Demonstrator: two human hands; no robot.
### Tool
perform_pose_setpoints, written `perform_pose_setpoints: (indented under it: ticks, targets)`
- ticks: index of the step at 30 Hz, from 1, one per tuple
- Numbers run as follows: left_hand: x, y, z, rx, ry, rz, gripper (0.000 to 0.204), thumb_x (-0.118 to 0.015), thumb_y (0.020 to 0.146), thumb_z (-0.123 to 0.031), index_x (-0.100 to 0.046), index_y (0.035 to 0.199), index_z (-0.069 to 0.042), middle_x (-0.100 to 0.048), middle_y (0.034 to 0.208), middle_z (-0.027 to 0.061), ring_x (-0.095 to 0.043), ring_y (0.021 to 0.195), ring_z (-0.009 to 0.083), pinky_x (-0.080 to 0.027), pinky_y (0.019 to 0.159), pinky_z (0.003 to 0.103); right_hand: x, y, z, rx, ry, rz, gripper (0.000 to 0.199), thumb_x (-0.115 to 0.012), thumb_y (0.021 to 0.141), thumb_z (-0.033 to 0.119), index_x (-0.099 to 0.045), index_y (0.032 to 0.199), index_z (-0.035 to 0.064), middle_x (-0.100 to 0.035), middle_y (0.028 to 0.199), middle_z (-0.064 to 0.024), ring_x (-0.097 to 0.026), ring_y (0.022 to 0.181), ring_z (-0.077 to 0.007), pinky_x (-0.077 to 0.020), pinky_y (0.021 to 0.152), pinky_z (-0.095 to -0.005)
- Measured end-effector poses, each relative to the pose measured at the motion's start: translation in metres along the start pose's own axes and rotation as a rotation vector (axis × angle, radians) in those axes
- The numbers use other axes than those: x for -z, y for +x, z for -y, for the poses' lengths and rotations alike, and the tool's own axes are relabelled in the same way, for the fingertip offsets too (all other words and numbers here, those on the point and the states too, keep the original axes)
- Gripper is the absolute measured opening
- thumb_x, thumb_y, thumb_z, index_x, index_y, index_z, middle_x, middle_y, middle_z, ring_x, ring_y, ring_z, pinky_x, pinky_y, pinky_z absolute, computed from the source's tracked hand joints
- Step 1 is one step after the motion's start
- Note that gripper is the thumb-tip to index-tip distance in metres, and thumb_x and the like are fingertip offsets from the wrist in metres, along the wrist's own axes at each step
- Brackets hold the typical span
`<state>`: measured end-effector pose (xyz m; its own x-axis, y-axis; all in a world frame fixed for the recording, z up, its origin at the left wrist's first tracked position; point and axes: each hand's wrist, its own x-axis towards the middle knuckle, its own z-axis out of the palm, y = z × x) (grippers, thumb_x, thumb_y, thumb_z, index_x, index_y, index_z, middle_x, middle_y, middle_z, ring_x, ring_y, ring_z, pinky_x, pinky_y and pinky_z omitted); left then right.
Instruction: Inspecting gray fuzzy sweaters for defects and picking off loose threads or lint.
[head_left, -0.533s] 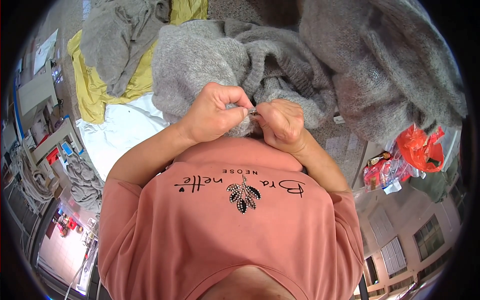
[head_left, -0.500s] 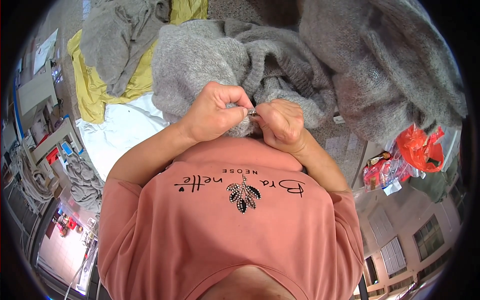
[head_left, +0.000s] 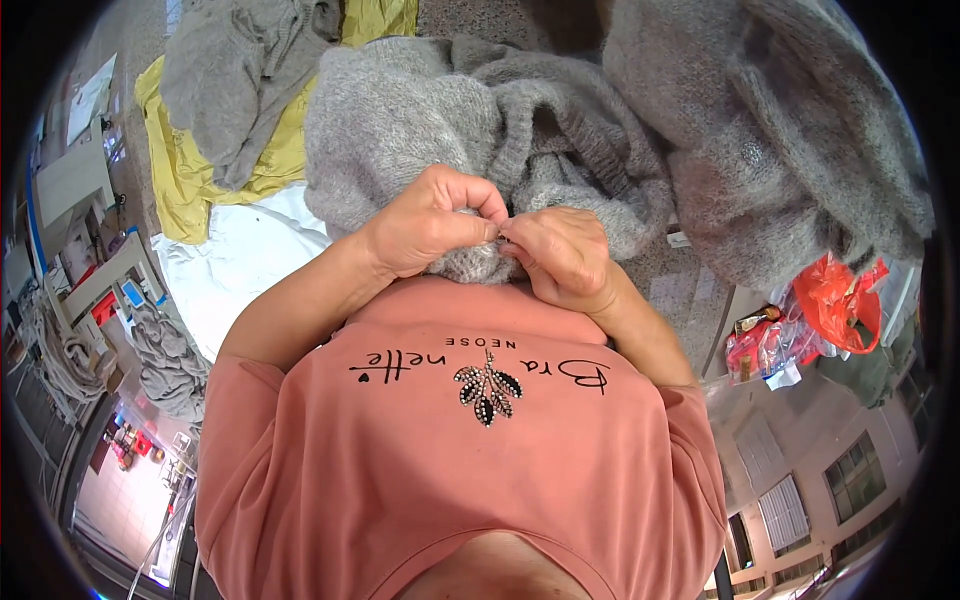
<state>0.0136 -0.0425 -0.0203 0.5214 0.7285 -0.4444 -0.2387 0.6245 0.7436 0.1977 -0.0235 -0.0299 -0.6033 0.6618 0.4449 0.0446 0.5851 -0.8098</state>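
Note:
A fuzzy grey knit garment lies bunched in front of me, one fold of it reaching back under my fingers against my shirt. My left hand is closed, thumb and forefinger pinching a bit of the knit. Against those fingertips my right hand is also closed in a pinch, fingers bent and knuckles up. Whatever sits between the right fingertips is too small and covered to name. The fingertips of both hands meet just above the fold.
Another large grey knit piece is heaped at the right. Far left, a grey knit rests on yellow sheeting, with white sheeting nearer. A red plastic bag is at the right edge, beside small wrapped items.
My right hand has turned slightly, its fingertips now over the spot where a small shiny metal bit showed between the hands. My left hand has barely moved.

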Motion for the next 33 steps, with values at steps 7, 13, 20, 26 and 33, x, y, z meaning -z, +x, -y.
perform_pose_setpoints:
  ticks: [7, 13, 20, 26, 33]
  targets:
    - [-0.005, 0.002, -0.003, 0.065, -0.017, -0.101, 0.011, -0.058, 0.070, -0.006, -0.062, 0.077, 0.002, -0.060, 0.073, 0.0025, -0.051, 0.069, 0.0061, -0.039, 0.065, 0.020, -0.002, -0.007, -0.006, -0.118, 0.014, -0.050, 0.017, -0.062, 0.066, -0.007, -0.053, 0.078, 0.0005, -0.055, 0.060, -0.0088, -0.053, 0.046, -0.0200, -0.0400, 0.041, -0.0282]
    - [-0.001, 0.004, 0.001, 0.075, 0.055, -0.046, 0.013, -0.058, 0.067, -0.007, -0.063, 0.076, 0.002, -0.060, 0.072, 0.0022, -0.051, 0.067, 0.0058, -0.039, 0.064, 0.020, -0.003, -0.005, -0.006, -0.081, 0.034, -0.020, 0.016, -0.062, 0.068, -0.007, -0.052, 0.078, 0.0009, -0.055, 0.059, -0.0086, -0.052, 0.044, -0.0198, -0.0404, 0.040, -0.0282]
    - [-0.004, 0.005, 0.003, 0.053, 0.062, -0.019, 0.010, -0.056, 0.065, -0.004, -0.061, 0.072, 0.002, -0.059, 0.069, 0.0011, -0.050, 0.067, 0.0054, -0.038, 0.061, 0.020, -0.001, -0.006, -0.002, -0.099, 0.117, -0.046, 0.015, -0.062, 0.068, -0.005, -0.053, 0.078, 0.0013, -0.054, 0.057, -0.0079, -0.052, 0.043, -0.0181, -0.0388, 0.039, -0.0278]
    - [-0.006, 0.009, 0.004, -0.010, 0.190, 0.008, 0.009, -0.053, 0.068, -0.002, -0.060, 0.072, 0.001, -0.056, 0.066, -0.0011, -0.047, 0.063, 0.0037, -0.037, 0.056, 0.020, 0.016, -0.009, 0.008, -0.347, 0.330, 0.040, 0.013, -0.060, 0.070, -0.006, -0.054, 0.080, 0.0000, -0.059, 0.067, -0.0081, -0.055, 0.050, -0.0145, -0.0405, 0.044, -0.0256]
    - [-0.002, -0.004, -0.007, -0.279, 0.570, 0.002, 0.006, -0.055, 0.065, -0.006, -0.059, 0.067, -0.002, -0.054, 0.057, 0.0062, -0.051, 0.055, 0.0086, -0.038, 0.050, 0.025, 0.051, -0.002, 0.007, -0.405, 0.350, 0.301, 0.012, -0.061, 0.073, 0.010, -0.057, 0.066, 0.0006, -0.056, 0.061, -0.0093, -0.054, 0.052, -0.0206, -0.0402, 0.049, -0.0322]
